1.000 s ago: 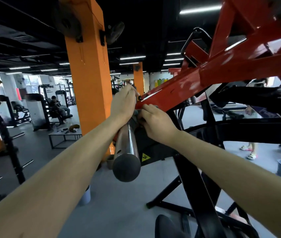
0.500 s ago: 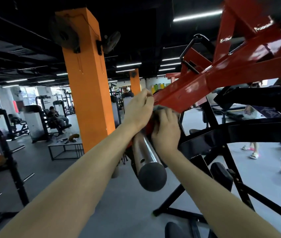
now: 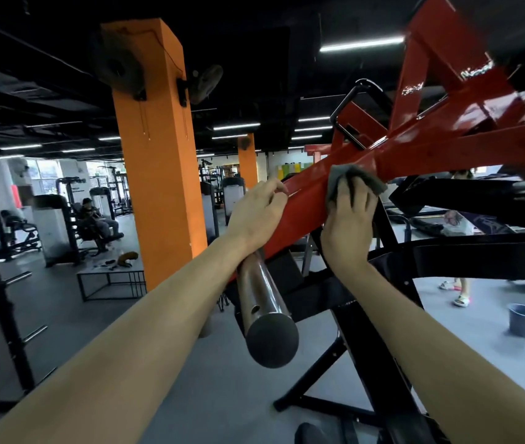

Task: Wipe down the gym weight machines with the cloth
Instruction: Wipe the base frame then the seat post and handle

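Head view: the right hand (image 3: 349,219) has slid the cloth (image 3: 340,176) up the red arm (image 3: 306,189), grip spread flat.

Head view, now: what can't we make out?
All head view.
- Cloth: mostly under the right hand.
- Left hand: palm faces away, so its grip on the beam is unclear.
- Bar: joint to the beam hidden by the left hand.
- Frame: cut off by top and right edges.

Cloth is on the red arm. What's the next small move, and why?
Probably slide the right hand with the grey cloth up along the red arm: the cloth is pressed flat on it, more arm runs on above, and the left hand grips it lower down.
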`<state>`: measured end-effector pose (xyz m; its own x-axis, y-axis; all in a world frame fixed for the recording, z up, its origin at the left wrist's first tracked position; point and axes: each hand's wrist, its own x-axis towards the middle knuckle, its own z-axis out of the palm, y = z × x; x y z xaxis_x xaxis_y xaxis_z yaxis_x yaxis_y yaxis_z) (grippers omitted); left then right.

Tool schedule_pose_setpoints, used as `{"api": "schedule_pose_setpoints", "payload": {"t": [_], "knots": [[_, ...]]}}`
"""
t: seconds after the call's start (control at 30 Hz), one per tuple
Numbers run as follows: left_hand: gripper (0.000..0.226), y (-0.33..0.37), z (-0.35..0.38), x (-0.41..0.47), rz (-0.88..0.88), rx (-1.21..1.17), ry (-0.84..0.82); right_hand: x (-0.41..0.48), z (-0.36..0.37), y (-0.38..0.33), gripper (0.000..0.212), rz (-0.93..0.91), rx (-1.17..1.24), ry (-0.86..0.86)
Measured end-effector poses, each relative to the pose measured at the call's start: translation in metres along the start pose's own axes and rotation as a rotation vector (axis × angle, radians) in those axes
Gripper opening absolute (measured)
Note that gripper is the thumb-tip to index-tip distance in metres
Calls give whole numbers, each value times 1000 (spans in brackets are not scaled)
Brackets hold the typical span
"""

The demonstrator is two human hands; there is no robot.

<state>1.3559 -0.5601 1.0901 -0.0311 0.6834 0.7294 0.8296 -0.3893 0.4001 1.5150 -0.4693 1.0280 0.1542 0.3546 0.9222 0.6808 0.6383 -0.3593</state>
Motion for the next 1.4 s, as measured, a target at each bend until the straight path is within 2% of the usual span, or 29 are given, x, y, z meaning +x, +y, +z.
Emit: {"api": "schedule_pose_setpoints", "payload": {"t": [0.07, 0.13, 0.27, 0.37, 0.43, 0.6, 0.77, 0.93, 1.03, 1.17, 1.3, 1.4], "knots": [[38, 3, 0, 2, 4, 63, -8, -17, 9, -17, 59, -25, 30, -48], [35, 2, 0, 1, -2, 122, -14, -44, 12, -38, 67, -134, 88, -142], [39, -1, -2, 8, -126, 168, 12, -81, 4, -50, 51, -478, 149, -325], [40, 13, 2, 17, -164, 124, -2, -62, 2, -17, 55, -614, 128, -320], [41, 22, 7, 21, -101, 160, -20, -37, 0, 10, 62, -573, 69, -271], [45, 33, 16, 36, -37, 186, -71, 28, -13, 51, 90, -281, 18, -170], [43, 47, 19, 50, 6, 170, -63, 16, -3, 18, 92, -111, 76, -96], [35, 71, 28, 69, 65, 208, -22, -24, 3, 8, 78, -536, 34, -291], [35, 84, 36, 83, 106, 225, -18, 5, -11, 36, 67, -715, -108, -267], [34, 99, 51, 103, 80, 192, -5, 53, -38, 71, 74, -584, -291, -187], [32, 107, 68, 105, 105, 118, -15, 74, -57, 91, 60, -657, -490, -174], [34, 108, 81, 103, 165, 105, -9, 73, -70, 97, 66, -655, -622, -240]]}}
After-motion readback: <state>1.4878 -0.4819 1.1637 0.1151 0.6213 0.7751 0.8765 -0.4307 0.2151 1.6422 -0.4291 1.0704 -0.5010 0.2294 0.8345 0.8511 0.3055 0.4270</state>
